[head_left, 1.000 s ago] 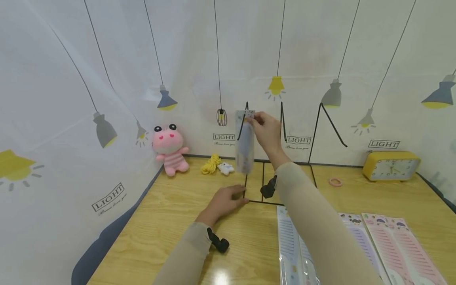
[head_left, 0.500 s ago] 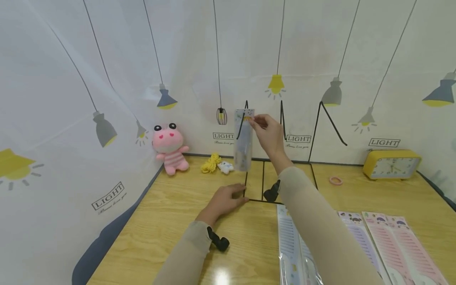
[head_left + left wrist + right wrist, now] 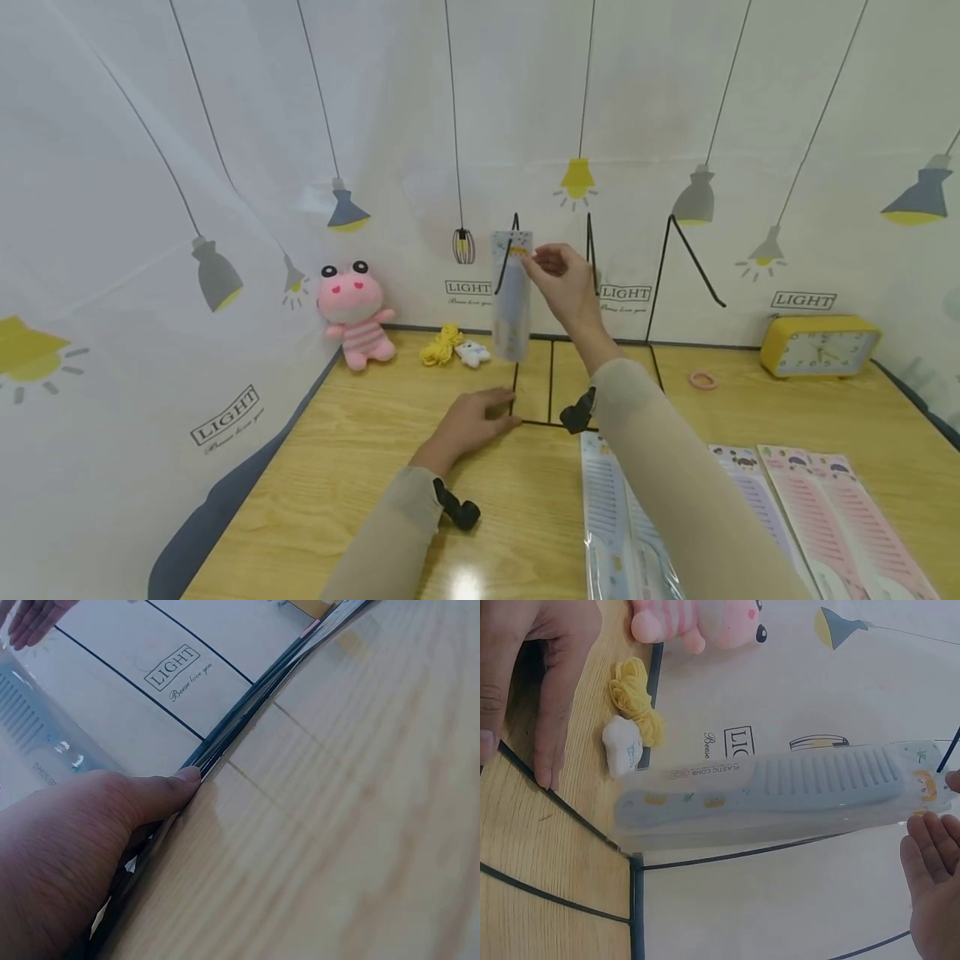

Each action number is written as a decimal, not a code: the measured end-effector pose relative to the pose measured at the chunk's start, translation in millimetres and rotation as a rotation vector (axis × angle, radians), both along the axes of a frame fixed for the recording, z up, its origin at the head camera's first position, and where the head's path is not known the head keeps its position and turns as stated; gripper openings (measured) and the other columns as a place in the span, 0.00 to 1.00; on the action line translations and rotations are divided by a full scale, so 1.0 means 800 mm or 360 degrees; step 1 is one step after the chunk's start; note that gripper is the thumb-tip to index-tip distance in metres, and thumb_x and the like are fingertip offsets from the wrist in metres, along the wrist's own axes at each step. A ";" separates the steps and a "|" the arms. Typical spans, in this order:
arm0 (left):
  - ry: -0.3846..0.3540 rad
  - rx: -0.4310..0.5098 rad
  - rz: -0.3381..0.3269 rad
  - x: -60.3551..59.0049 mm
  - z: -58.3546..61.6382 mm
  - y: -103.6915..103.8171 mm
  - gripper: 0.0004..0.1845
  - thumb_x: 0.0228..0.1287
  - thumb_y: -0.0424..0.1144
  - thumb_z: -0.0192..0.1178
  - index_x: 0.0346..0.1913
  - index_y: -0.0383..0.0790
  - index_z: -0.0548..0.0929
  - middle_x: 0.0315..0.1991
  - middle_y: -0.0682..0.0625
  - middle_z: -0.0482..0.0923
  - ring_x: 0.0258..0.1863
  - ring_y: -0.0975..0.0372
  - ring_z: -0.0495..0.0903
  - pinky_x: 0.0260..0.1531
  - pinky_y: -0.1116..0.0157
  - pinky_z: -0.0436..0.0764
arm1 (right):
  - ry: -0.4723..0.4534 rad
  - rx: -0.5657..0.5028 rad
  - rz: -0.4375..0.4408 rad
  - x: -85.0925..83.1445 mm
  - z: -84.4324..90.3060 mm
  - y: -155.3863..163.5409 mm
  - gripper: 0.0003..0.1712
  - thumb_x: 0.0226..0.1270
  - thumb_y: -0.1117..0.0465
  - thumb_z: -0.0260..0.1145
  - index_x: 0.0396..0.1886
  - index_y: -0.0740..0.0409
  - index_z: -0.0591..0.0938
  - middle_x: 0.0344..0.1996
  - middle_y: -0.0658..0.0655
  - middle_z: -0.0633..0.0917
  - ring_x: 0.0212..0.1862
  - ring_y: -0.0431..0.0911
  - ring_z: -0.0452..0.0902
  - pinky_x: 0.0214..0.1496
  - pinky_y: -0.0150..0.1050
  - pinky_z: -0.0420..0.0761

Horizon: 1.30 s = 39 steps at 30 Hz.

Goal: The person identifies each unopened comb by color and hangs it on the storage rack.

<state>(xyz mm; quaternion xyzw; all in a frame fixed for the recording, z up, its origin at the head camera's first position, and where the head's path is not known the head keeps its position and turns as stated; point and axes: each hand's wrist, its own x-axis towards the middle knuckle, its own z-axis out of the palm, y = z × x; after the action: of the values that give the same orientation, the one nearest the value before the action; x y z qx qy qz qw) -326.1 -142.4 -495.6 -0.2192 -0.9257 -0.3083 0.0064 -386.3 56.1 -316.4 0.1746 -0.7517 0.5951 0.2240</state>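
A blue comb in a clear package (image 3: pixel 512 300) (image 3: pixel 780 795) hangs upright against a hook of the black wire rack (image 3: pixel 552 383). My right hand (image 3: pixel 562 283) (image 3: pixel 934 885) pinches the package's top end lightly, thumb above and fingers below. My left hand (image 3: pixel 468 427) (image 3: pixel 532 682) lies flat on the wooden table (image 3: pixel 360 467). Its straight fingers press on the rack's base wire, and the thumb (image 3: pixel 176 784) lies along that wire.
A pink plush (image 3: pixel 352 312), yellow cord (image 3: pixel 444 344) and small white toy (image 3: pixel 474 353) sit at the back left. A yellow clock (image 3: pixel 819 348) and pink ring (image 3: pixel 703 381) are at the right. More packaged combs (image 3: pixel 622 517) (image 3: pixel 825 517) lie flat in front.
My right hand has sunk slightly at the package's top and its grip looks looser. The package and my left hand have stayed where they were.
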 end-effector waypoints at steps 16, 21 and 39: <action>-0.0035 0.0066 -0.0008 0.004 -0.011 0.003 0.31 0.68 0.61 0.61 0.70 0.52 0.76 0.71 0.51 0.70 0.71 0.53 0.68 0.70 0.51 0.67 | -0.0103 0.0492 0.0026 0.041 -0.029 0.034 0.28 0.62 0.36 0.71 0.48 0.54 0.85 0.40 0.51 0.88 0.42 0.45 0.85 0.47 0.47 0.84; -0.0048 0.0059 -0.0004 0.004 -0.010 0.004 0.32 0.68 0.62 0.60 0.71 0.53 0.75 0.71 0.52 0.70 0.71 0.55 0.68 0.71 0.52 0.66 | -0.0119 0.0515 0.0031 0.066 -0.045 0.059 0.27 0.62 0.36 0.71 0.47 0.52 0.85 0.39 0.50 0.88 0.41 0.44 0.86 0.45 0.46 0.85; -0.0004 0.0060 -0.0033 0.002 -0.001 -0.002 0.31 0.69 0.61 0.60 0.71 0.53 0.75 0.71 0.53 0.70 0.71 0.54 0.67 0.71 0.52 0.66 | -0.0313 0.0632 0.0182 0.157 -0.144 0.166 0.22 0.66 0.47 0.72 0.50 0.58 0.86 0.42 0.52 0.89 0.43 0.44 0.86 0.40 0.33 0.85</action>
<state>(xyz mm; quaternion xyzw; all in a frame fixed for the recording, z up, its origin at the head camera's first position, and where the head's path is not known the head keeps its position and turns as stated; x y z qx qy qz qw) -324.6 -143.7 -496.5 -0.2281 -0.9174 -0.3260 0.0062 -260.9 188.6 -431.8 0.1987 -0.8612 0.4615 0.0768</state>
